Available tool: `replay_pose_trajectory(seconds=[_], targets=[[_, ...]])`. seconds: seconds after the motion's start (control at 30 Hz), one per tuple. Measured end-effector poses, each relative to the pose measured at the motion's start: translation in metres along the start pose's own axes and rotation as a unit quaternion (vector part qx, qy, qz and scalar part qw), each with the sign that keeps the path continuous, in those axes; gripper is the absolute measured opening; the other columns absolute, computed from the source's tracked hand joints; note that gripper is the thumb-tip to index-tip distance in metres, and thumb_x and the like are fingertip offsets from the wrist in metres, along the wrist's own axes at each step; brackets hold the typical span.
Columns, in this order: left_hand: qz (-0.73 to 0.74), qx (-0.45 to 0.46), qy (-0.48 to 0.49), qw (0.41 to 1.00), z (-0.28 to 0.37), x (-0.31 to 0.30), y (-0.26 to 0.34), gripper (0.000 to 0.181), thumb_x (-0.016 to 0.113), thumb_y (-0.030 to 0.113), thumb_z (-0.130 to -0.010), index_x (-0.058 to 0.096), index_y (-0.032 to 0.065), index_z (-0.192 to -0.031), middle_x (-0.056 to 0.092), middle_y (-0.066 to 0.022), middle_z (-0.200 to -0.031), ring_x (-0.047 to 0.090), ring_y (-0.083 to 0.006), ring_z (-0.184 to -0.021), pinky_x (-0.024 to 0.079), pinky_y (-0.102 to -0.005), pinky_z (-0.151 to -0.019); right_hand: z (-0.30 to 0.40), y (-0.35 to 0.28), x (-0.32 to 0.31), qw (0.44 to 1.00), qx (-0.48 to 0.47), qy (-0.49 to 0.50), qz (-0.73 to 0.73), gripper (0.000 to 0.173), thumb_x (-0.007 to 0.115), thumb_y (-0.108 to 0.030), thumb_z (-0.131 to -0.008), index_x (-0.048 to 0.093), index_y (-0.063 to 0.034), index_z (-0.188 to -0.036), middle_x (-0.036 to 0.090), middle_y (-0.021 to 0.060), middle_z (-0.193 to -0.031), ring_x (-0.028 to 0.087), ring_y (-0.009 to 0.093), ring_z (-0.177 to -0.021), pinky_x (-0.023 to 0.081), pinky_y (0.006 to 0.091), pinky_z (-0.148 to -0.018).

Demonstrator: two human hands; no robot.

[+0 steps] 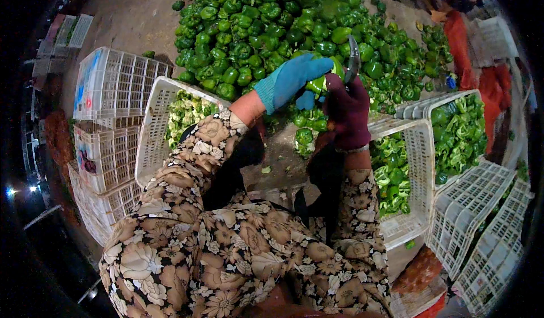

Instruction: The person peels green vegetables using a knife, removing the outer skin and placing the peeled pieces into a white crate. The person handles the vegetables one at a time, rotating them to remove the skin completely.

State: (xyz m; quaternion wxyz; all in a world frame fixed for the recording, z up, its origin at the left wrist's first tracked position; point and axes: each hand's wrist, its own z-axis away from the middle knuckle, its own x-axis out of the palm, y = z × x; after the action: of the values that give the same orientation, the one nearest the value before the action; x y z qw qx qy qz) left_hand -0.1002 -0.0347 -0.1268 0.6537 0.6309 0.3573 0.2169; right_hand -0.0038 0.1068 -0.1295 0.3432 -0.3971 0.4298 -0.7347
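My left hand (293, 78), in a blue knit glove, is closed around a green bell pepper (316, 84) above the near edge of a big heap of peppers (255, 33). Against the pepper's right side is my right hand (346, 110), in a dark maroon glove. It grips a knife with a curved blade (353, 56), which points up and away from the pepper. The knife's handle is mostly hidden in the glove. On the ground below my hands sits a cut pepper (304, 138) with its pale inside showing.
A white plastic crate (153, 122) at left holds pale-green pepper cores. At right, one crate (418, 169) and another behind it hold cut green peppers (459, 135). Stacked crates (112, 88) stand far left; more crates (469, 207) lean at lower right. Red cloth (457, 50) lies beyond.
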Motion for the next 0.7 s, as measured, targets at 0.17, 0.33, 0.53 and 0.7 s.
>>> replay_pose_trajectory(seconds=[0.17,0.33,0.53,0.7], targets=[[0.126,-0.176,-0.059,0.974,-0.001,-0.004,0.023,0.041,0.053,0.038,-0.098,0.064,0.0004,-0.109,0.067,-0.0057,-0.09,0.063,-0.012,-0.08,0.052,-0.028,-0.072,0.001,-0.007,-0.002,1.0,0.023,-0.007,-0.007,0.022,0.075,-0.018,-0.087,0.062,-0.01,-0.102,0.06,-0.0031,-0.074,0.051,0.006,-0.056,0.038,0.0235,-0.048],[0.259,-0.1,0.005,0.961,0.006,-0.003,0.02,0.036,0.054,0.034,-0.098,0.065,0.0017,-0.109,0.068,-0.0024,-0.095,0.064,-0.0104,-0.081,0.053,-0.0271,-0.073,0.0,-0.01,-0.01,0.997,0.075,-0.005,-0.033,0.021,0.071,-0.025,-0.088,0.059,-0.0117,-0.1,0.057,-0.0026,-0.07,0.053,0.01,-0.056,0.04,0.0256,-0.047],[0.336,-0.181,-0.022,0.924,0.007,-0.011,0.019,0.039,0.054,0.036,-0.097,0.061,0.0061,-0.122,0.066,-0.0053,-0.105,0.065,-0.0146,-0.086,0.053,-0.0297,-0.076,-0.004,-0.02,-0.003,0.986,0.128,0.0,-0.104,0.03,0.068,-0.037,-0.088,0.056,-0.0146,-0.104,0.059,-0.0001,-0.075,0.057,0.015,-0.058,0.045,0.029,-0.048],[0.342,-0.196,-0.087,0.915,0.0,-0.016,0.014,0.047,0.055,0.04,-0.096,0.053,0.0106,-0.133,0.065,-0.008,-0.109,0.066,-0.0177,-0.093,0.055,-0.0313,-0.081,-0.016,-0.015,-0.038,0.994,0.097,-0.056,0.006,0.034,0.066,-0.034,-0.087,0.054,-0.013,-0.111,0.061,0.0024,-0.09,0.061,0.016,-0.063,0.049,0.0285,-0.054]])
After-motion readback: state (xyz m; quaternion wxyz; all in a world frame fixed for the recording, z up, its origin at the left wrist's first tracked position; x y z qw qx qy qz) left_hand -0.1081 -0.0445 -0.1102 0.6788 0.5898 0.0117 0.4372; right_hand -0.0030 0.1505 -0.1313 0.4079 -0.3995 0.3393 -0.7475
